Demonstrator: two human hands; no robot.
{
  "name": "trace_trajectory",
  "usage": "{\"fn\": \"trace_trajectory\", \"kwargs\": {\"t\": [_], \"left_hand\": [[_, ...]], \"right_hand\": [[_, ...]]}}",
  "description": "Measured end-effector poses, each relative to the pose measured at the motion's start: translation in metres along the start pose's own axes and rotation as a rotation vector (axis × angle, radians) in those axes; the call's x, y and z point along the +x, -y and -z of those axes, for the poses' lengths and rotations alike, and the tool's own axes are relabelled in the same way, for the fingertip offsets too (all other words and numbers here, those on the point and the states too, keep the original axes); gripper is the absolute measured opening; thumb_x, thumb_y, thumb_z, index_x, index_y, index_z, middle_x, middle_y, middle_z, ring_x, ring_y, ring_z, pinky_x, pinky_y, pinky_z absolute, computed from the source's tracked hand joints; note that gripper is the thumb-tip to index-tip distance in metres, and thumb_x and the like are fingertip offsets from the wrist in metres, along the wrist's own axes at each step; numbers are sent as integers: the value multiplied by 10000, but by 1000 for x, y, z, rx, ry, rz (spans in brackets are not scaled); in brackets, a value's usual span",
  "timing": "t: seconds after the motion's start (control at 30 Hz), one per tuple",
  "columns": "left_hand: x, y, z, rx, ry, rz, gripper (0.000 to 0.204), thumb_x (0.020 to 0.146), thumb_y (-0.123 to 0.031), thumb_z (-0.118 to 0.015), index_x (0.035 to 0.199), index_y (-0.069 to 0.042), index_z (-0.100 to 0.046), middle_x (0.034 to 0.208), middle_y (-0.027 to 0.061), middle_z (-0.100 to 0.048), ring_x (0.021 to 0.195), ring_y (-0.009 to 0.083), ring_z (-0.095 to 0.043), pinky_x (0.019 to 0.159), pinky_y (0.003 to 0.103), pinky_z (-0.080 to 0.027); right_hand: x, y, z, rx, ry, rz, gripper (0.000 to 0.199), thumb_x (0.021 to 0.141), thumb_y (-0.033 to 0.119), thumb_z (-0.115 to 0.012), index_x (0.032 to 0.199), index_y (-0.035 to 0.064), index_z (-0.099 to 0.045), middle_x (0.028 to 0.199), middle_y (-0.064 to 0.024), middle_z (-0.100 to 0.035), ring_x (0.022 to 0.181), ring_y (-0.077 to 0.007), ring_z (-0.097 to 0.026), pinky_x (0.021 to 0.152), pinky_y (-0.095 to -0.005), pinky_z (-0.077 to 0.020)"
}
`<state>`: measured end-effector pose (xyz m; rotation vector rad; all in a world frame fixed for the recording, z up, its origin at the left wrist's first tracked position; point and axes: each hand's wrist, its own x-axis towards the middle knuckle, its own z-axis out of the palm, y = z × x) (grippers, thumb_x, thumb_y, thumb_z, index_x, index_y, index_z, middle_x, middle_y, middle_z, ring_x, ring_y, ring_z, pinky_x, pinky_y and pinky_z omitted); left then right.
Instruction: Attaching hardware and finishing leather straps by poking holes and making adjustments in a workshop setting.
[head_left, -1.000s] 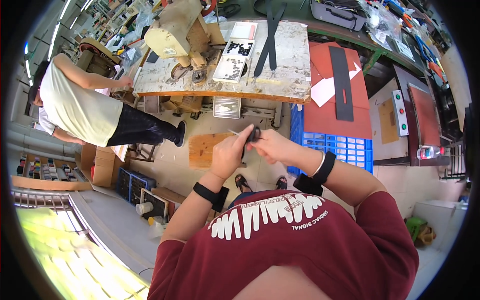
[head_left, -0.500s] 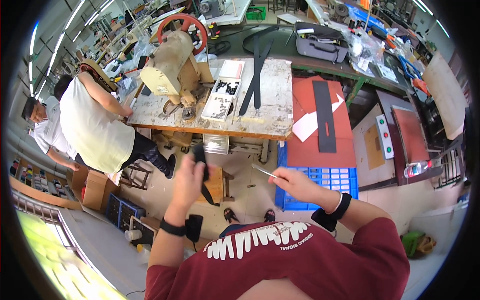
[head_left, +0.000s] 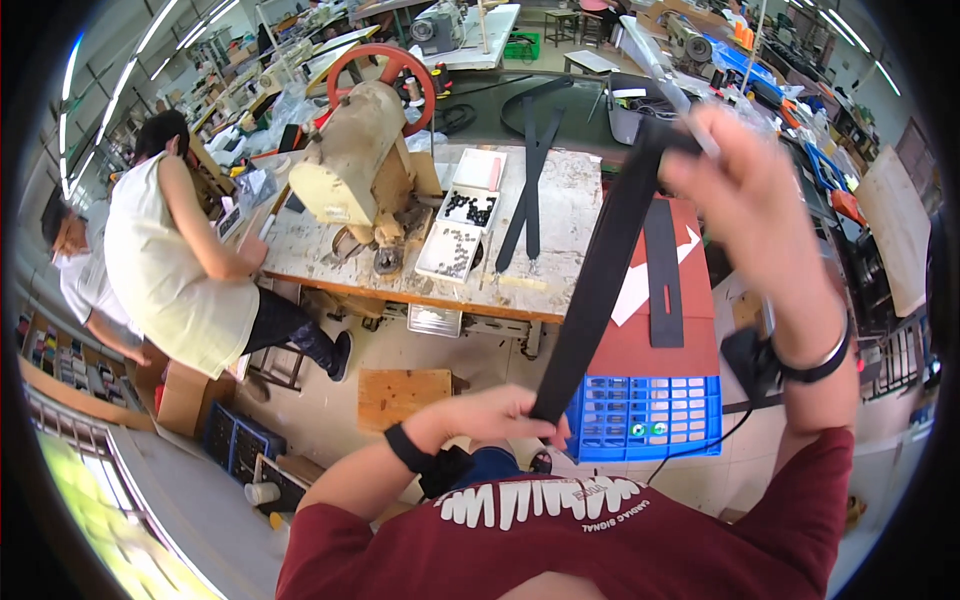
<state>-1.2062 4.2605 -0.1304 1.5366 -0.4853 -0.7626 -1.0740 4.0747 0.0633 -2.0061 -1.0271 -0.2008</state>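
Since half a second ago the long black leather strap (head_left: pixel 600 270) has come up between both hands: then the left hand held it low, the right held only a thin stick. Now the right hand (head_left: pixel 760 200) is raised, grip closed on the strap's upper end; the left hand (head_left: pixel 495 415) pinches its lower end near the chest. Long axis runs diagonally, upper right to lower left, above the blue plastic crate (head_left: pixel 650 425), clear of the worn wooden bench (head_left: pixel 540 290) edge; open floor lies below.

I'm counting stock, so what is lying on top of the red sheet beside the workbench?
On the red sheet lie a black strap piece and a white cut-out. The long black strap held between both hands covers its left edge.
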Motion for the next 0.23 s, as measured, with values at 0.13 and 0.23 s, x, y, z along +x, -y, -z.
{"fn": "trace_trajectory", "kwargs": {"t": [0.13, 0.23], "left_hand": [[11, 107, 20, -169, 115, 85, 219, 874, -102, -483, 1056, -15, -568, 1045, 62, -593, 999, 127, -522, 882, 267, -392], [30, 132, 53, -192, 14, 124, 254, 870, -116, -503, 1113, -54, -546, 1066, 61, -583, 1025, 118, -495, 912, 267, -367]], "right_hand": [[102, -34, 2, -43, -171, 5, 259, 813, 142, -541, 1055, 50, -533, 660, -24, -549, 562, -82, -490, 501, -228, -391], [188, -68, -2, -300, -298, -107, 185, 838, 165, -525, 997, 71, -547, 727, -62, -633, 591, -104, -549, 568, -230, -435]]}}
